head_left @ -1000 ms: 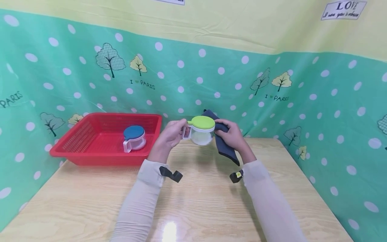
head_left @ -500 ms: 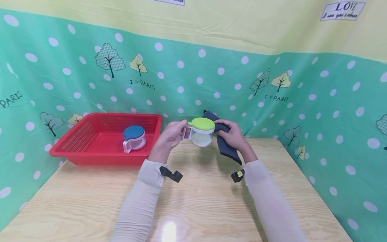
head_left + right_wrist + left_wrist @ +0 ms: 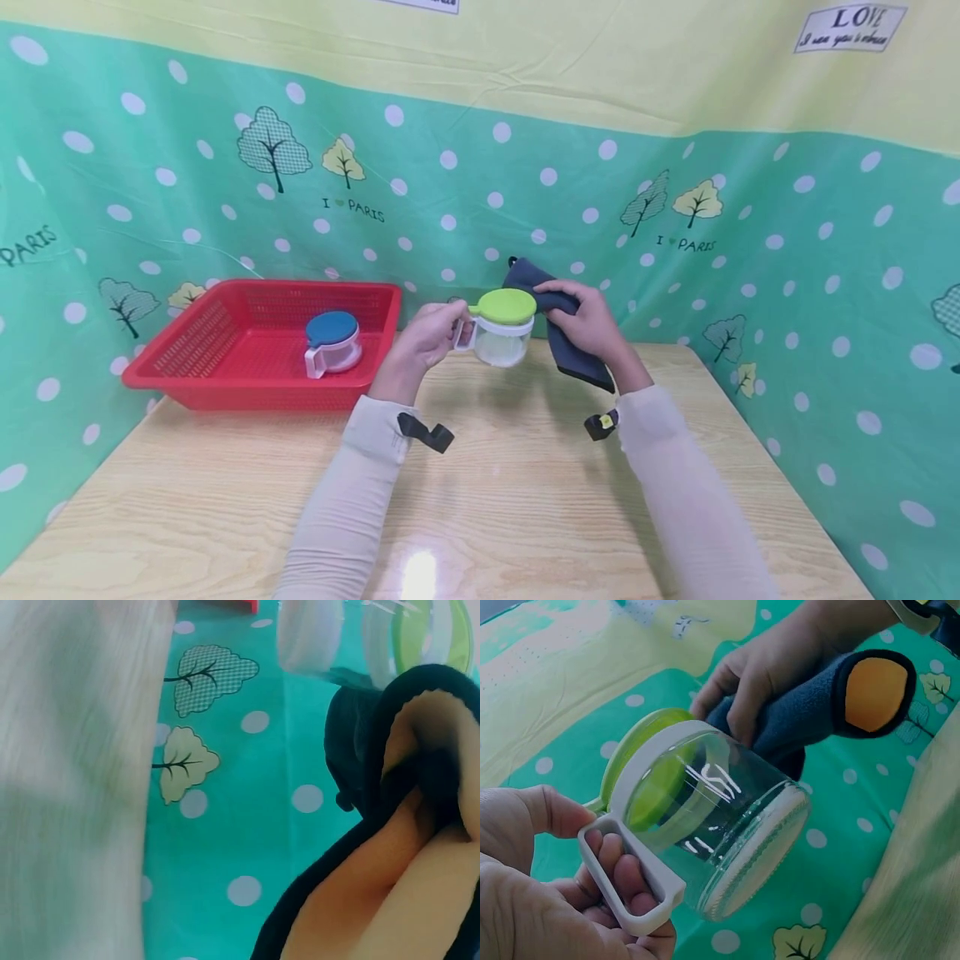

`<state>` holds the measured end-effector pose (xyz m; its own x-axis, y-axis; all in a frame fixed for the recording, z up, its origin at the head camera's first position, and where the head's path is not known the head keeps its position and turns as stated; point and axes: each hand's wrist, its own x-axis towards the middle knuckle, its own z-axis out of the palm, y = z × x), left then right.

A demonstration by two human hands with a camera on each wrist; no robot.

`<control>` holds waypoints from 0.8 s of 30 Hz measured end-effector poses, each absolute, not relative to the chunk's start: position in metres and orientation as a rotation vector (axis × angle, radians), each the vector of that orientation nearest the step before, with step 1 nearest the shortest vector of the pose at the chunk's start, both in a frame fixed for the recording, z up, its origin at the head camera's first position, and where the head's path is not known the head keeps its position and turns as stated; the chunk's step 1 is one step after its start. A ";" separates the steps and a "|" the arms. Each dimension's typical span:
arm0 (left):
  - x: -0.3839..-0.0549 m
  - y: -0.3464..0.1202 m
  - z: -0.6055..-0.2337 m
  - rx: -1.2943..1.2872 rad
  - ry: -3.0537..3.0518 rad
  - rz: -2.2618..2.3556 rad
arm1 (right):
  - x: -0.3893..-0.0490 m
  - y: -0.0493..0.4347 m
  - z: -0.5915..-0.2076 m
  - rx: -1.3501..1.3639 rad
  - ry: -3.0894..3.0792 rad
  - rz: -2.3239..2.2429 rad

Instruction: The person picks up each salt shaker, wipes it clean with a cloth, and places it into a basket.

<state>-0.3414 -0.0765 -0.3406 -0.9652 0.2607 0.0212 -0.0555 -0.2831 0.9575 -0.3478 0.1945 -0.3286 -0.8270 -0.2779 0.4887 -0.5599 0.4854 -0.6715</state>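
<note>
A clear glass seasoning jar (image 3: 502, 346) with a light green lid (image 3: 507, 307) is held above the table. My left hand (image 3: 431, 337) grips its white handle (image 3: 630, 881), the thumb at the lid's tab. My right hand (image 3: 588, 321) holds a folded dark blue cloth (image 3: 577, 358) beside the jar's right side. In the left wrist view the cloth (image 3: 802, 709) is bunched, with an orange patch inside a black edge. The right wrist view shows the cloth's tan inner side (image 3: 375, 900) and part of the jar (image 3: 311, 634); the right hand's fingers are hidden there.
At the left of the wooden table (image 3: 480, 500) stands a red plastic basket (image 3: 225, 333). Inside it sits a similar jar with a blue lid (image 3: 332, 328) and a white handle. A green and yellow patterned curtain (image 3: 450, 183) hangs behind the table and along its sides.
My right hand and the cloth have moved a little to the right and up, away from the lid's edge. The left hand and the jar have barely shifted.
</note>
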 end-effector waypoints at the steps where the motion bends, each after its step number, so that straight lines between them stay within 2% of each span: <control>1: -0.342 -0.076 -0.341 0.262 1.752 2.349 | -0.347 0.194 -0.327 0.719 -2.415 1.230; 16: -0.342 -0.076 -0.343 0.256 1.830 2.293 | -0.333 0.186 -0.313 0.849 -2.351 0.557; 24: -0.342 -0.077 -0.343 0.277 1.877 2.251 | -0.328 0.184 -0.311 0.826 -2.247 0.281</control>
<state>-0.3424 -0.0771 -0.3435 -0.9630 0.2691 0.0176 -0.0311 -0.1756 0.9840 -0.3283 0.1837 -0.3106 -0.5398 -0.4794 0.6919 -0.6351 0.7714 0.0390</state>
